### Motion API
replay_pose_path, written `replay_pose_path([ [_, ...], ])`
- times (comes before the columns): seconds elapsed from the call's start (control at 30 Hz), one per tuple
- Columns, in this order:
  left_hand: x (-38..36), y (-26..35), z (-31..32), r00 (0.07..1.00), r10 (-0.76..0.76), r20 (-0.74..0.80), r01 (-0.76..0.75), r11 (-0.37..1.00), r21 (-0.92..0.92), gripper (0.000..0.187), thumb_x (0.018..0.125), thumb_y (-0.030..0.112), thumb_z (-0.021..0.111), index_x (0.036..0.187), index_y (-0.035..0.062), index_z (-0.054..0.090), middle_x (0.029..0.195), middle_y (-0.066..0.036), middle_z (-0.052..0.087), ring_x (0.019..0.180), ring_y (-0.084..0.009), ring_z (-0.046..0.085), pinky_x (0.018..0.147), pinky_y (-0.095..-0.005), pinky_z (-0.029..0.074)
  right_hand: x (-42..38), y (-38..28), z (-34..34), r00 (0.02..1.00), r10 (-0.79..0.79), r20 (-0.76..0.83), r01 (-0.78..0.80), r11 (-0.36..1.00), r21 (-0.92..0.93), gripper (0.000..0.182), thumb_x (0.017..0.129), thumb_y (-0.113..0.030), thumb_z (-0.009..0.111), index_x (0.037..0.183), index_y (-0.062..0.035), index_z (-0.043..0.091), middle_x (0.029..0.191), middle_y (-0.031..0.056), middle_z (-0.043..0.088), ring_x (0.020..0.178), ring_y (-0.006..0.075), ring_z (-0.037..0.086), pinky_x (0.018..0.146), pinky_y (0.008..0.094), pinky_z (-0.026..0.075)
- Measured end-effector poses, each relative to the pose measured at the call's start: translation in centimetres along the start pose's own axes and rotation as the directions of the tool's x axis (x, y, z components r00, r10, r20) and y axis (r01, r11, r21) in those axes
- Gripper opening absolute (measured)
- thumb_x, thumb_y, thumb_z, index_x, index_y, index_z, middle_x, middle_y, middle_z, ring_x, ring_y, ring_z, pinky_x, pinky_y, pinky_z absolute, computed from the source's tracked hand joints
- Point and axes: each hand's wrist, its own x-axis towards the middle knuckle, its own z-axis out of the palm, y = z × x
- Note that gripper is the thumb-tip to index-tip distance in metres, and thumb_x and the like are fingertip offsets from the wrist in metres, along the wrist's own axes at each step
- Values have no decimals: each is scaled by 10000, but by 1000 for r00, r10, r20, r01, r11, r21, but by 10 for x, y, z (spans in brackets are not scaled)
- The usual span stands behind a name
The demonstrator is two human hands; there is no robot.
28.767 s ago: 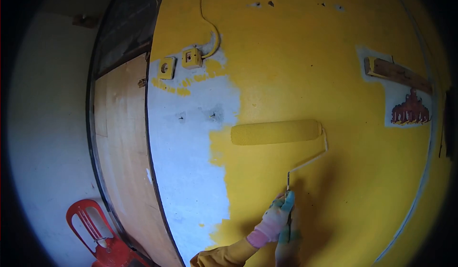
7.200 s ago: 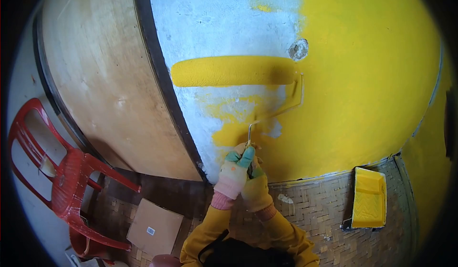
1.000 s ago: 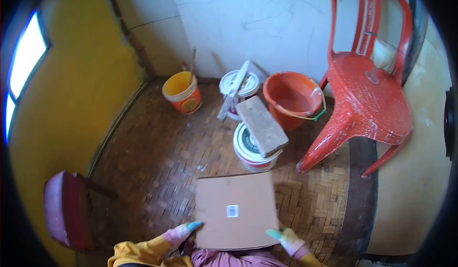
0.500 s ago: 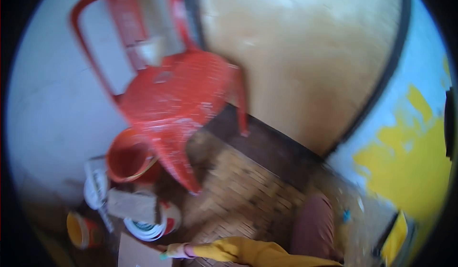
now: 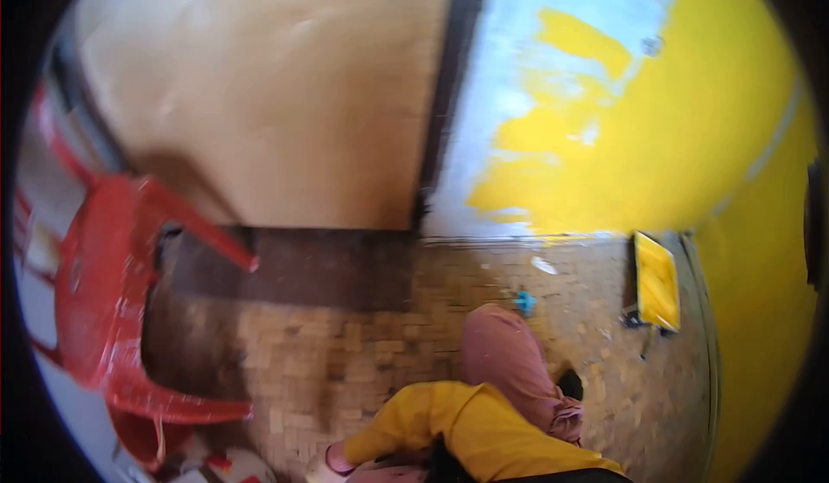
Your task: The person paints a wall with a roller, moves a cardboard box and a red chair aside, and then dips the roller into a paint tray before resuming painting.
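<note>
At the bottom edge, the yellow sleeve [image 5: 423,405] of my left arm bends down to the left. My left hand [image 5: 321,472] shows only in part beyond a pink cuff, and its fingers are cut off by the frame. I cannot make out anything in it. The nearest things to it are a white tub [image 5: 242,466] with red marks and a red bucket [image 5: 147,440], both partly outside the view at lower left. My right hand is out of sight.
A red plastic chair [image 5: 99,284] stands at left. Against the right wall lies a paint tray [image 5: 658,284] with yellow paint. Yellow paint [image 5: 622,164] partly covers the pale wall beside a brown door [image 5: 276,94]. A small blue object [image 5: 524,303] lies near my knee [image 5: 501,336].
The view has swung right, so the chair and buckets sit farther left and the painted wall and tray show more fully. My left hand has dropped mostly below the frame.
</note>
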Motion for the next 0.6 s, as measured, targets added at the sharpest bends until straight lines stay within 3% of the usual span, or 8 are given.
replay_pose_path([
  [0.1,60,61,7,970,220,105,-237,954,186,258,840,225,450,1059,99,501,982,-86,544,907,-219,525,790,-326,427,-197,-72,-93,853,450,-265,-427,893,143,257,630,-248,548,761,-50,646,749,189,615,732,338,593,627,396,470],
  [0.2,90,124,6,907,381,178,-420,830,366,239,837,208,455,1045,102,508,964,-85,549,891,-216,531,777,-321,431,-348,-142,-135,679,560,-475,-607,792,66,162,680,-143,534,794,-35,575,884,134,559,856,312,543,713,396,466],
  [0.3,103,185,18,829,494,261,-554,661,506,222,834,190,461,1032,106,515,945,-84,553,874,-213,536,765,-316,435,-460,-217,-117,-155,406,-900,-688,610,394,188,776,-158,513,927,-53,551,932,103,551,844,285,533,756,358,436],
  [0.33,107,205,20,795,527,299,-596,589,546,216,834,185,462,1027,107,517,939,-84,555,869,-212,538,760,-315,436,-491,-241,-99,-357,298,-886,-784,420,457,181,808,-138,507,959,-53,560,917,104,575,831,256,550,743,326,441],
  [0.4,124,257,39,694,613,377,-692,423,585,205,832,173,466,1018,109,522,927,-83,558,858,-210,542,752,-311,439,-534,-266,-35,-866,101,-490,-364,543,756,154,813,-104,525,940,-35,578,864,98,604,789,173,573,713,258,443],
  [0.47,124,304,61,615,680,398,-723,285,629,195,830,162,470,1009,111,527,915,-82,561,847,-208,545,744,-308,442,-573,-260,82,-909,-13,-416,-407,242,881,152,816,-128,517,913,-32,585,861,112,604,776,218,580,693,290,448],
  [0.57,135,411,135,160,685,711,-966,-38,255,260,746,148,507,1000,103,534,1084,-85,496,965,-261,500,793,-349,432,-577,-270,173,-992,52,-116,-119,-60,991,178,812,-177,509,879,-31,588,824,146,601,740,279,578,667,325,448],
  [0.6,148,417,176,332,542,772,-943,218,252,286,725,148,512,1007,108,540,1150,-90,453,1012,-255,474,785,-357,440,-578,-268,180,-987,98,-129,-131,-16,991,185,807,-184,512,878,-30,588,813,151,599,729,280,578,658,328,448],
])
